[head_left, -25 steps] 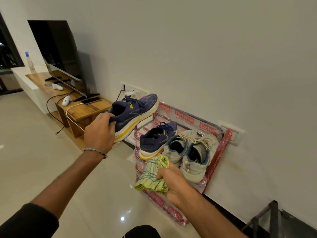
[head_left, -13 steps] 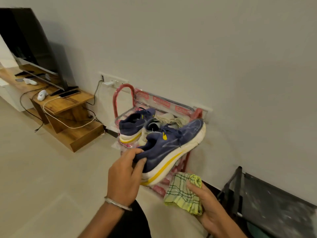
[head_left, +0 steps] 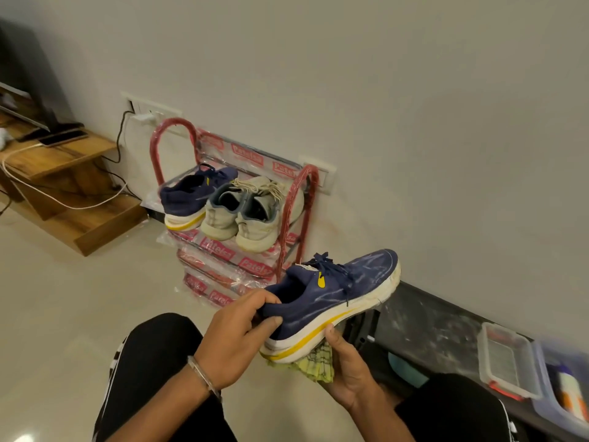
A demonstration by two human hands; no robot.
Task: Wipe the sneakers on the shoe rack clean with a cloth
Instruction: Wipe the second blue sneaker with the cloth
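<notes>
Sneaker (head_left: pixel 334 301) in navy, held in both hands over the person's lap, just in front of the shoe rack (head_left: pixel 234 199).

The left hand (head_left: pixel 237 339) grips the heel collar, thumb inside the opening and fingers curled round the back; the right hand (head_left: pixel 345 368) cups the sole from below, pinching a yellow-green checked cloth (head_left: pixel 314 362) against the white and yellow midsole. The toe points up and away toward the wall. On the rack's top shelf, the matching navy sneaker (head_left: pixel 188 199) sits at the left end, and a pair of pale grey sneakers (head_left: pixel 242 215) touches it on the right. Left of the rack stands a wooden bench (head_left: pixel 63 173) with cables trailing over it. Right of the rack, clear plastic containers (head_left: pixel 510 362) lie on a dark low shelf.
</notes>
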